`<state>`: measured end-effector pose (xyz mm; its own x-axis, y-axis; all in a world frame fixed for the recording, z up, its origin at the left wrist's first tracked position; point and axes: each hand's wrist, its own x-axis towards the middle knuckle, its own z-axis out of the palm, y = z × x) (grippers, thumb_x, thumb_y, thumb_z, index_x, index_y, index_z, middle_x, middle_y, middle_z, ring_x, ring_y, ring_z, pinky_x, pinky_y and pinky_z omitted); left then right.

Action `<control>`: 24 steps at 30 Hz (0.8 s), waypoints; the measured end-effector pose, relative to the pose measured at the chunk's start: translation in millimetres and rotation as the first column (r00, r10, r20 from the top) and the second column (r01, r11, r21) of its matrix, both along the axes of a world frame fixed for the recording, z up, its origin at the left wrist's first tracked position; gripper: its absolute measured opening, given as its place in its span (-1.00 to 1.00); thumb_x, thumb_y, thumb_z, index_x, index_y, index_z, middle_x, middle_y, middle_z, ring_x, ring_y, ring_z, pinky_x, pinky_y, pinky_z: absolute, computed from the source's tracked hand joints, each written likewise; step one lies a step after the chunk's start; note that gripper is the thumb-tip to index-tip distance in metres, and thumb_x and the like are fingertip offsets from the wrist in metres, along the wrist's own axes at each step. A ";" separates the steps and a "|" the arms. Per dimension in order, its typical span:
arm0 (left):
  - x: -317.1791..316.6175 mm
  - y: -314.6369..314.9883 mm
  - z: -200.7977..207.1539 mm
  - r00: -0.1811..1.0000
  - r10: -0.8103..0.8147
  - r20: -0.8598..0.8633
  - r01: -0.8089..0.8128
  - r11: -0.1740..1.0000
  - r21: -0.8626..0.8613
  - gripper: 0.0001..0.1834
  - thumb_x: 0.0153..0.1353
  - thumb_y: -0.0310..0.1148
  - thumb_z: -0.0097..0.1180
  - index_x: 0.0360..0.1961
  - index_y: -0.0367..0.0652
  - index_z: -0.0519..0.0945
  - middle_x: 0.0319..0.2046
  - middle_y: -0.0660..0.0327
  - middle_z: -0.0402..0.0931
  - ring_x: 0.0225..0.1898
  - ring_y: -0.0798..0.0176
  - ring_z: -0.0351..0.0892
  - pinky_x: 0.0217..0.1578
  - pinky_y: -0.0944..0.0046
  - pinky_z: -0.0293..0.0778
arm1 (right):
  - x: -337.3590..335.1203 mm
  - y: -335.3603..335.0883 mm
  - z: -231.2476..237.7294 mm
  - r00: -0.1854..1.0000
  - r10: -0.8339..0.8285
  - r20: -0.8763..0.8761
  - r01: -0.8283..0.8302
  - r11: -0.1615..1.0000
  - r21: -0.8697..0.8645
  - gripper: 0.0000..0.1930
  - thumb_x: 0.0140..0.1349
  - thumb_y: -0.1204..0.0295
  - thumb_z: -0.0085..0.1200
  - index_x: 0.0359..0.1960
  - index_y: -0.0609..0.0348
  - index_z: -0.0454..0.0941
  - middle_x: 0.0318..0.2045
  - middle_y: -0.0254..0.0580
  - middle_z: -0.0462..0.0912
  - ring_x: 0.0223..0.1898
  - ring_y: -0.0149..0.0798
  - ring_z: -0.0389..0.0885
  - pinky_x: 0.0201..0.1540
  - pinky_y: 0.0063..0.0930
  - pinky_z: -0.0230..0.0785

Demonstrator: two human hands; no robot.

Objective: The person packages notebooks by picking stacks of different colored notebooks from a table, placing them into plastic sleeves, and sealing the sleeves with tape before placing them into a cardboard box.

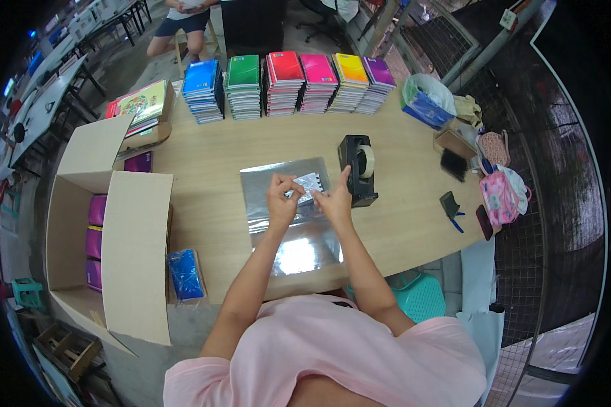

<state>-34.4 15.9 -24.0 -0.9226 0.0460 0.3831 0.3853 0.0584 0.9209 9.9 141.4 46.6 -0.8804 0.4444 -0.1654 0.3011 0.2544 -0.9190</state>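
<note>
Between my hands lies a small white sheet (309,182) with dark notches along its right edge. My left hand (282,199) pinches the sheet's left side with curled fingers. At the lower right edge of it is the thumb of my right hand (335,203), whose index finger stretches away toward the tape dispenser. Under both hands, clear shiny plastic sheeting (259,211) lies flat on the table. The black tape dispenser (349,152), holding a pale roll, stands just right of the sheeting. Whether my right fingers grip anything is too small to make out.
Notebook stacks (244,85) in several colours line the table's far side. An open carton (139,251) with purple packs stands left, beside a blue wrapped pack (185,275). A blue basket (424,108), brush (453,165) and pink bag (501,197) are at right. Another person sits beyond.
</note>
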 end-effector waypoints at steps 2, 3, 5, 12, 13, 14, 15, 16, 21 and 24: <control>-2.8 0.5 -4.7 0.986 -0.013 0.165 -0.018 0.982 0.187 -0.73 -0.11 -0.65 0.26 -0.32 -0.21 0.55 -0.35 0.22 0.45 -0.17 0.24 0.51 -0.16 0.27 0.42 | 9.2 3.8 -10.3 1.000 -0.007 0.022 0.009 0.995 -0.102 0.11 0.07 0.58 0.24 0.43 0.25 -0.48 -0.63 -0.26 0.57 -0.67 -0.47 0.49 -0.65 -0.57 0.33; -3.6 2.0 -1.1 0.969 -0.041 0.245 -0.029 0.961 0.276 -0.66 -0.09 -0.65 0.26 -0.23 -0.21 0.52 -0.34 0.23 0.45 -0.18 0.28 0.50 -0.16 0.28 0.42 | 15.9 3.7 -22.6 0.999 -0.038 -0.021 0.036 0.993 -0.116 0.10 0.09 0.59 0.23 0.44 0.19 -0.47 -0.64 -0.27 0.55 -0.67 -0.48 0.47 -0.66 -0.59 0.29; -9.8 -0.4 8.1 0.963 -0.081 0.258 0.019 0.972 0.234 -0.49 -0.07 -0.67 0.25 -0.06 -0.18 0.37 -0.30 0.25 0.43 -0.22 0.37 0.43 -0.17 0.34 0.41 | 29.9 3.4 -49.0 0.989 -0.099 -0.112 0.082 0.986 -0.142 0.07 0.13 0.60 0.21 0.46 0.09 -0.44 -0.65 -0.31 0.49 -0.67 -0.49 0.43 -0.70 -0.63 0.22; -10.8 -6.6 10.1 0.967 -0.022 0.255 -0.003 0.995 0.096 -0.77 -0.14 -0.65 0.26 -0.36 -0.23 0.66 -0.33 0.20 0.50 -0.16 0.20 0.53 -0.08 0.28 0.41 | 21.3 1.6 9.7 0.880 -0.168 -0.444 -0.020 0.921 -0.389 -0.06 0.19 0.69 0.10 0.47 0.03 -0.28 -0.65 -0.28 0.48 -0.70 -0.51 0.36 -0.68 -0.64 0.20; -8.6 -6.7 9.8 0.972 -0.019 0.236 -0.003 0.996 0.092 -0.79 -0.16 -0.65 0.26 -0.41 -0.23 0.67 -0.34 0.20 0.49 -0.14 0.18 0.54 -0.07 0.26 0.41 | 9.1 1.5 30.3 0.874 -0.127 -0.470 -0.068 0.924 -0.376 -0.07 0.19 0.68 0.11 0.46 0.04 -0.27 -0.65 -0.28 0.49 -0.70 -0.51 0.37 -0.68 -0.65 0.20; -6.7 -4.7 10.8 0.976 -0.016 0.218 -0.001 0.997 0.081 -0.81 -0.18 -0.66 0.25 -0.46 -0.22 0.68 -0.35 0.19 0.48 -0.11 0.15 0.54 -0.06 0.25 0.42 | -0.7 4.2 36.9 0.887 -0.094 -0.453 -0.080 0.934 -0.349 -0.06 0.18 0.66 0.13 0.46 0.05 -0.28 -0.65 -0.28 0.50 -0.70 -0.51 0.39 -0.68 -0.64 0.21; -5.1 -2.9 11.1 0.980 -0.013 0.200 -0.001 0.998 0.069 -0.83 -0.20 -0.67 0.25 -0.50 -0.22 0.68 -0.36 0.18 0.48 -0.09 0.12 0.54 -0.05 0.24 0.42 | -11.0 6.4 42.9 0.899 -0.059 -0.434 -0.094 0.942 -0.323 -0.05 0.17 0.64 0.14 0.46 0.07 -0.28 -0.65 -0.27 0.52 -0.70 -0.51 0.40 -0.68 -0.64 0.22; -3.9 -0.7 11.4 0.978 -0.005 0.210 -0.009 0.998 0.066 -0.84 -0.21 -0.68 0.25 -0.54 -0.22 0.68 -0.36 0.17 0.47 -0.08 0.11 0.54 -0.05 0.23 0.42 | -19.3 4.6 43.0 0.928 -0.030 -0.371 -0.080 0.958 -0.276 -0.03 0.16 0.62 0.17 0.46 0.09 -0.30 -0.66 -0.27 0.55 -0.69 -0.51 0.43 -0.67 -0.63 0.24; -1.8 -0.3 2.1 0.992 0.010 0.128 -0.016 0.999 0.048 -0.76 -0.24 -0.72 0.24 -0.46 -0.23 0.67 -0.36 0.19 0.47 -0.09 0.14 0.54 -0.05 0.21 0.44 | -11.9 -0.5 3.9 0.998 0.064 0.028 -0.065 0.997 0.044 0.16 0.03 0.52 0.30 0.43 0.23 -0.47 -0.66 -0.20 0.60 -0.65 -0.38 0.59 -0.58 -0.52 0.41; -0.5 0.3 -3.6 0.975 -0.045 0.219 -0.007 0.973 0.231 -0.52 -0.18 -0.71 0.24 -0.13 -0.19 0.58 -0.31 0.19 0.49 -0.10 0.20 0.52 -0.08 0.20 0.46 | -1.3 -0.6 -7.6 1.000 0.019 0.000 -0.019 1.000 0.014 0.20 0.01 0.47 0.32 0.42 0.23 -0.53 -0.66 -0.20 0.62 -0.63 -0.35 0.62 -0.56 -0.51 0.43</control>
